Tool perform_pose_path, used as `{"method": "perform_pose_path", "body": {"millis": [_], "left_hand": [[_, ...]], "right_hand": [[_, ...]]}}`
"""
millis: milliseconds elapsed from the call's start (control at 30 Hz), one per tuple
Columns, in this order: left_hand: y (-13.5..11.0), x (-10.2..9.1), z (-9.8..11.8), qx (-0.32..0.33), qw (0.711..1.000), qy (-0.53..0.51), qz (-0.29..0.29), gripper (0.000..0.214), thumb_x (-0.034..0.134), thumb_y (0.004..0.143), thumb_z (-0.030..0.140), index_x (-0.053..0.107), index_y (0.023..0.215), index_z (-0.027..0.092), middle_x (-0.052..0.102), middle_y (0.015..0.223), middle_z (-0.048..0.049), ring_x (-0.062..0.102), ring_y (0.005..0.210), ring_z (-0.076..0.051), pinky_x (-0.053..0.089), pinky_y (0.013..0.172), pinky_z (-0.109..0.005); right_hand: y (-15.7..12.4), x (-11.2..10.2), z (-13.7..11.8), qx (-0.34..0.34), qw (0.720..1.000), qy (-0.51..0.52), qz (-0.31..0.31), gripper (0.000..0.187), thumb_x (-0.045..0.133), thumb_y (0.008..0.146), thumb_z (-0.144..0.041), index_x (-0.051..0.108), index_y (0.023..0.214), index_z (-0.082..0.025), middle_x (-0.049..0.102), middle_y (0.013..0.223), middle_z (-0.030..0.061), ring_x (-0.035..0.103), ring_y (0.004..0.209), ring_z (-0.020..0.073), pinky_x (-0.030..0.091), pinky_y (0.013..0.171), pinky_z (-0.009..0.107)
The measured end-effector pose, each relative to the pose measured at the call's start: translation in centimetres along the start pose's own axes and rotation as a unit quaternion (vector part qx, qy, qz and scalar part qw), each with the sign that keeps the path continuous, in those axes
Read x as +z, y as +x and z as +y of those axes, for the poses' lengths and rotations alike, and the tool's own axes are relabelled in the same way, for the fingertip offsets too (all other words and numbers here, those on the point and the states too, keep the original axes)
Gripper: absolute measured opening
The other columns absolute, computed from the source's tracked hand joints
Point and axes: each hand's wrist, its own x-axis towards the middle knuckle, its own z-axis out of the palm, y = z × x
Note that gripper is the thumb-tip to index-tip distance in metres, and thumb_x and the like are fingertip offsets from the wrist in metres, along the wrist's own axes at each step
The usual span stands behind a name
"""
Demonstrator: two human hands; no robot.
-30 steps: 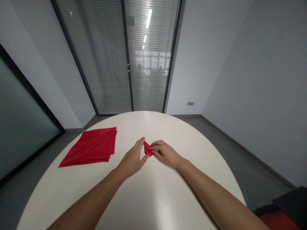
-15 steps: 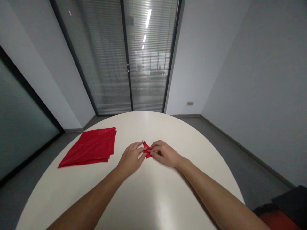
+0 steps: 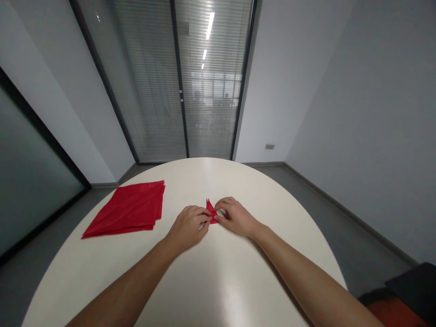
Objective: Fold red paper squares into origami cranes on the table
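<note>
A small piece of folded red paper [image 3: 211, 211] is between my hands near the middle of the round white table [image 3: 190, 290]. Two thin points of it stick up at the far side. From the left, my left hand [image 3: 190, 225] has its fingers closed on the paper's edge. My right hand [image 3: 235, 215] pinches the opposite side with thumb and fingers. The fingertips hide part of the folds.
To the left on the table lies a stack of large red sheets [image 3: 127, 209]. Beyond the far edge are glass panels with blinds [image 3: 211, 131]. A dark and red object, perhaps a chair [image 3: 405, 295], shows at the lower right.
The folded paper has turned slightly and shifted a little right, its points now more upright. My left fingers have drawn closer together on it.
</note>
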Motion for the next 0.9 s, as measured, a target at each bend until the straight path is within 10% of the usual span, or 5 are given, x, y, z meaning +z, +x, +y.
{"method": "perform_pose_path", "body": {"millis": [900], "left_hand": [[0.0, -0.8, -0.2, -0.009, 0.999, 0.031, -0.039, 0.022, 0.057, 0.097, 0.029, 0.078, 0.103, 0.028, 0.070, 0.104, -0.0038, 0.065, 0.094, -0.021, 0.052, 0.085, -0.035]], "right_hand": [[-0.4, 0.9, 0.9, 0.063, 0.998, -0.029, -0.003, 0.040, 0.069, 0.090, -0.036, 0.068, 0.126, -0.019, 0.063, 0.132, 0.0161, 0.053, 0.128, 0.0310, 0.040, 0.110, 0.051]]}}
